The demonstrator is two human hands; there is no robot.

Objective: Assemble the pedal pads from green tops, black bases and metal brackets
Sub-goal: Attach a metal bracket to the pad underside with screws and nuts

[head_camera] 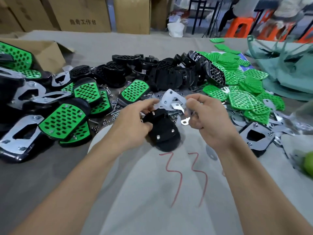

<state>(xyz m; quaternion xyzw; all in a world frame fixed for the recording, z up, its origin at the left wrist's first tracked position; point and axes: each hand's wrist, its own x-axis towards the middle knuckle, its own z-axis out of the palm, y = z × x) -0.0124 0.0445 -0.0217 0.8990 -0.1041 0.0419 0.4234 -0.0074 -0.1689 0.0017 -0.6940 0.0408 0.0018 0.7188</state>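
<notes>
Two hands work over the table (50, 167): left hand (133, 119) grips a black base (163, 131), studs up, long axis near-to-far; right hand (208, 119) pinches a metal bracket (169, 97) just beyond it

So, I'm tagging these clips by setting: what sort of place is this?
Probably a small workshop's assembly table: heaps of green tops, black bases and metal brackets, with stacked cardboard boxes behind.

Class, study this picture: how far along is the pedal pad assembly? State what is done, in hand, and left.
Done: a heap of finished pads lies at the left. In hand: the left hand grips a black base with screws sticking up, the right hand pinches a metal bracket. Left: piles of loose green tops and black bases.
</notes>
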